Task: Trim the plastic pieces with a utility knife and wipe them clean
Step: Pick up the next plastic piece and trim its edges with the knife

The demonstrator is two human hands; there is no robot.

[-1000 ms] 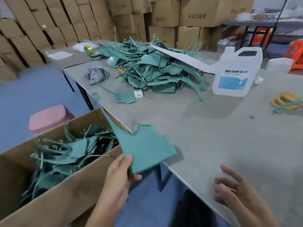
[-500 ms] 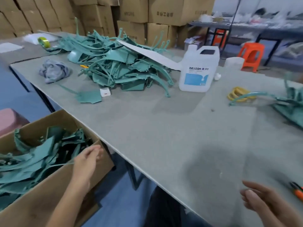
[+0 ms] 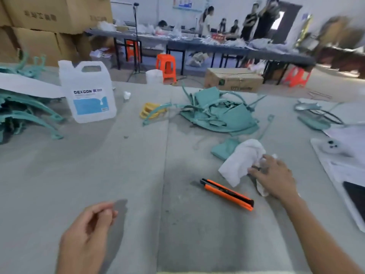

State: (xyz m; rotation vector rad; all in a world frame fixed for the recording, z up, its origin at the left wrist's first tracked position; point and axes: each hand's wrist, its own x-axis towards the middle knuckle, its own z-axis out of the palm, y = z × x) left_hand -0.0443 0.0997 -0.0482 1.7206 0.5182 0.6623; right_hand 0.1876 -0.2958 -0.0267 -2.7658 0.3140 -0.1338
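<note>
While right hand (image 3: pixel 274 178) seemingly grips cloth (image 3: pixel 243 161), knife (image 3: pixel 227 194) lies diagonal, tip far-left.

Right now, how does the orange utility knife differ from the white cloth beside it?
The utility knife is orange and black and straight; the white cloth is crumpled. The knife lies untouched; the right hand rests on the cloth. The cloth overlaps a green plastic piece; the knife touches none. Both lie on the grey table.
</note>
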